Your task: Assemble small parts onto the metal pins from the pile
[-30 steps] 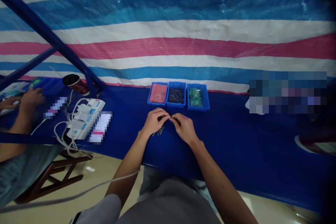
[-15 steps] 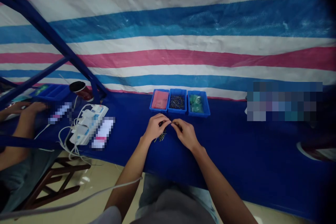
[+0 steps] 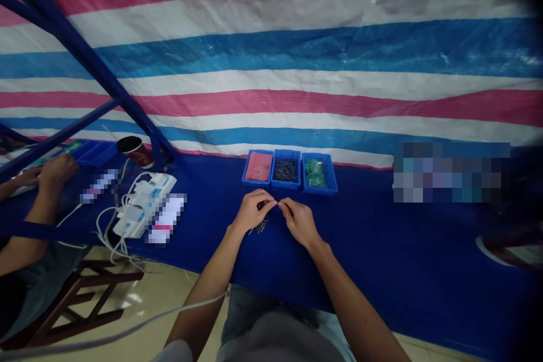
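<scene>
My left hand (image 3: 251,210) and my right hand (image 3: 299,219) meet fingertip to fingertip above the blue table cover (image 3: 382,237). Both are pinched on a thin dark pin-like part between them, too small to name. Under my left hand lies a small pile of thin metal pins (image 3: 259,226). Just beyond stand three small blue bins: one with pink sheets (image 3: 258,167), one with dark metal pins (image 3: 285,169), one with green parts (image 3: 316,172).
A white power strip (image 3: 142,203) with plugs and cables lies at the left. Another person's hand (image 3: 57,171) works at the far left beside a dark cup (image 3: 134,150). A blue metal frame (image 3: 85,62) slants across. A striped tarp hangs behind.
The view has tilted upward, so everything sits lower in the picture. My hands stay pinched together over the pins. The other person's hand has shifted slightly.
</scene>
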The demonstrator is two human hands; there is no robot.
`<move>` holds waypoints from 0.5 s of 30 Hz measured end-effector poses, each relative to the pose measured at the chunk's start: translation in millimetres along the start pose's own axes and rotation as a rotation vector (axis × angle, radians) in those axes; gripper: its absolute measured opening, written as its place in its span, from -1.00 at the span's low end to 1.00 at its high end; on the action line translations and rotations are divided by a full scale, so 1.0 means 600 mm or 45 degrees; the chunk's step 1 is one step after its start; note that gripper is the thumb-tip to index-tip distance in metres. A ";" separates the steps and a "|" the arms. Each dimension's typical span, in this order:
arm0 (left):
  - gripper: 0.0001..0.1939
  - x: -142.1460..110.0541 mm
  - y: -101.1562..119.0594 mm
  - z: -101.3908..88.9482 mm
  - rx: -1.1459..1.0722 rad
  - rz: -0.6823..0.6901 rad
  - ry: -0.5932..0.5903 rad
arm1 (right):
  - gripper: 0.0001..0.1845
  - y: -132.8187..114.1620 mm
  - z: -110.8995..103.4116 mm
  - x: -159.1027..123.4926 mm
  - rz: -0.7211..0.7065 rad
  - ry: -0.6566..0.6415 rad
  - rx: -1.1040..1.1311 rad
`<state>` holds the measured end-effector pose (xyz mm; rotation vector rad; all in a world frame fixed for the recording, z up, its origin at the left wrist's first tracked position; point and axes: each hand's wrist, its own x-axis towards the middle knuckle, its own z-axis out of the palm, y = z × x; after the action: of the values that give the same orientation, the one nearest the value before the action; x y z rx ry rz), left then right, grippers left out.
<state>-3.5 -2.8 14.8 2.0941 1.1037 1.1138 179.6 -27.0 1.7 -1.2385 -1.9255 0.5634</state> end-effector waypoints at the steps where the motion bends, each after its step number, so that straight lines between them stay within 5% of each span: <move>1: -0.76 0.000 0.001 0.000 0.005 -0.002 -0.014 | -0.66 0.000 0.000 0.000 0.012 -0.002 -0.013; 15: -0.79 0.001 0.003 0.003 0.021 0.006 -0.064 | -0.62 0.007 0.002 -0.002 0.012 -0.037 -0.054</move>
<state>-0.9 -3.3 15.6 2.1268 1.0888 1.0514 181.2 -26.2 -2.2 -1.2729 -1.9659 0.5511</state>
